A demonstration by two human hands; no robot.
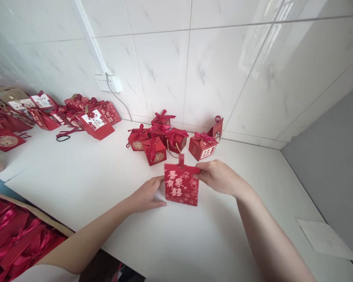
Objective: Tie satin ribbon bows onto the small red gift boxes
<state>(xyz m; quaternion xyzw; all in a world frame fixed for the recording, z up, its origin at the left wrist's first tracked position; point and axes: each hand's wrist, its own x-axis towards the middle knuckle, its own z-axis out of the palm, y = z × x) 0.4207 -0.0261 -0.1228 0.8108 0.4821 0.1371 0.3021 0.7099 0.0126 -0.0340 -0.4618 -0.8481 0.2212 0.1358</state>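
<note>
Far left of the hands: a carton (23, 235) with red ribbons inside, and a row of red bags (95, 123) along the wall.
Left hand: the left hand (148, 194) lies on the white table (85, 184), its fingers bent around the left edge of the box; I cannot tell how hard it presses.
Box between the hands: a flat red paper box (181, 184) with gold letters, not yet opened into shape, tilted up from the table.
How it handles: it looks very light and thin; the card is stiff enough to stand but probably bends and creases easily, and the printed face may be a little smooth.
Where to hold: the side edges and top corners seem best, not the small tab on top.
Right hand: the right hand (219, 176) pinches the upper right corner.
Behind the hands: finished small boxes with bows (157, 143), near but apart.
Far right: a white sheet of paper (326, 239).
</note>
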